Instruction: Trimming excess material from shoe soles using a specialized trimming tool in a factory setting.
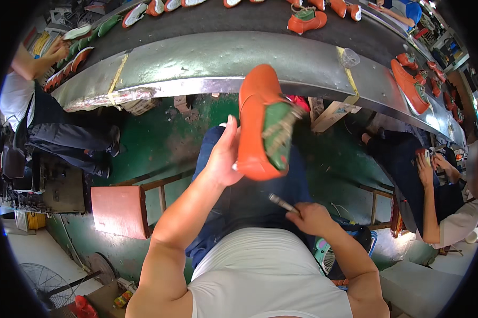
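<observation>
My left hand point(227, 159) is closed on an orange shoe point(256, 124), holding it up over my lap with the toe pointing away from me. Green lining or tongue and tan laces show at the shoe's opening. Lower and to the right, my right hand point(311, 219) grips a slim brush-like tool point(283, 203) with a metallic section. The tool's tip points up and left, apart from the shoe. Its exact kind is hard to make out.
Ahead runs a metal-edged bench point(196, 55) with a dark belt carrying orange shoes point(308, 20). A clear cup point(349, 57) stands on its edge. More shoes point(410, 87) lie at right. Co-workers are on both sides. A pinkish stool point(119, 211) stands left.
</observation>
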